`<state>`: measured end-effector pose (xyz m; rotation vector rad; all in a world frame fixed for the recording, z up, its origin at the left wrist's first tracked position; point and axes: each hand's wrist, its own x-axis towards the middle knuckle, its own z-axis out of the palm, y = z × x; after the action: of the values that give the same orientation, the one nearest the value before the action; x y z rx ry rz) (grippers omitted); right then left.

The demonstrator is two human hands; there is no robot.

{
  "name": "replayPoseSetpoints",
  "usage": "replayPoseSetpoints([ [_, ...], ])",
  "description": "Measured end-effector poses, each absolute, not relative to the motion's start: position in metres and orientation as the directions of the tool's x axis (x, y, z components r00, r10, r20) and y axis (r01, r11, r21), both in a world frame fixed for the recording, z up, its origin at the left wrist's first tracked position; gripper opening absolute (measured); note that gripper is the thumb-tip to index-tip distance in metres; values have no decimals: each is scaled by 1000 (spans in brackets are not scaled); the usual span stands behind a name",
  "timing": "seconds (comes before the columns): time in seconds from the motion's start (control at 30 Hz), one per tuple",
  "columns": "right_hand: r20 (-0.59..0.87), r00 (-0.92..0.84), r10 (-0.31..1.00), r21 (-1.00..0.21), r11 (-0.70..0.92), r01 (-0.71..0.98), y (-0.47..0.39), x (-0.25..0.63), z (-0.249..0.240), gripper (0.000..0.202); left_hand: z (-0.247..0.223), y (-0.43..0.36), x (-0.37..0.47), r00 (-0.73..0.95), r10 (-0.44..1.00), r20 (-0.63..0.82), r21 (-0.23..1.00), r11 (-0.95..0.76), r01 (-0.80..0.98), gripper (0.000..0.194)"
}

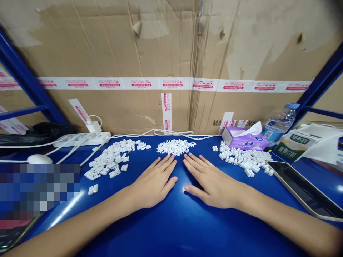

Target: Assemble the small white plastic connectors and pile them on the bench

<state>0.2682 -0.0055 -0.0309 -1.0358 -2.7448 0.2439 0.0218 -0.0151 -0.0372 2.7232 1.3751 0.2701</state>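
My left hand [157, 180] lies palm down on the blue table [177, 228], fingers stretched out and thumb apart. Opposite it, my right hand [210, 180] rests flat in the same way, with a gap of table between the two thumbs. Just beyond my fingertips is a heap of tiny white pieces [175, 146]. Left of my left hand spreads a pile of flat white plastic parts [111, 159], with a pair of them [93, 189] lying nearer to me. A pile of chunky white plastic parts [243, 157] sits beyond my right hand, to the right. Neither hand holds anything.
At the back left lies a white power strip [83, 139] with cables. To the right stand a purple tissue pack [245, 137], a water bottle [280, 123] and a drink carton [293, 144]. A phone [308, 189] lies at the right. Cardboard [120, 46] walls the back.
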Motion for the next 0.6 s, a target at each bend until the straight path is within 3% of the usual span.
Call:
replayPoseSetpoints([
  [0.3, -10, -737, 676, -265, 709, 653, -4, 268, -28, 84, -35, -15, 23, 564, 822, 79, 145, -570, 809, 61],
  [0.6, -32, -734, 678, -266, 703, 660, -4, 267, -27, 84, -35, -16, 23, 575, 813, 98, 129, -583, 802, 60],
])
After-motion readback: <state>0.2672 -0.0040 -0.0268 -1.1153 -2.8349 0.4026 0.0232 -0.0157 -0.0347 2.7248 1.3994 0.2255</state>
